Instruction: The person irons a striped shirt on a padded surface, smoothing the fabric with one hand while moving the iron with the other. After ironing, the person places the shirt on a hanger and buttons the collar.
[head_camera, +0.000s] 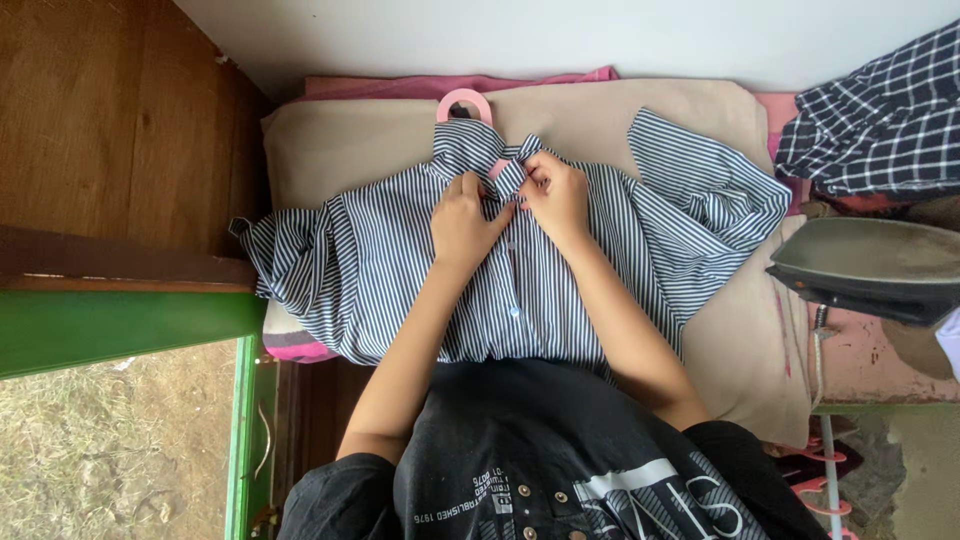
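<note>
A blue-and-white striped shirt (600, 270) lies front-up on a beige cloth (380, 140), hung on a pink hanger (463, 101) whose hook sticks out past the collar. My left hand (465, 220) and my right hand (555, 195) meet just below the collar. Both pinch the shirt's front edges together near the top button. The fingertips hide the button itself. One sleeve is bunched at the left, the other folded at the right.
A dark iron (865, 265) rests upright at the right edge. A black-and-white checked garment (880, 115) lies at the top right. A wooden panel (110, 140) and green frame (120, 325) stand to the left. Pink hangers (825, 490) lie lower right.
</note>
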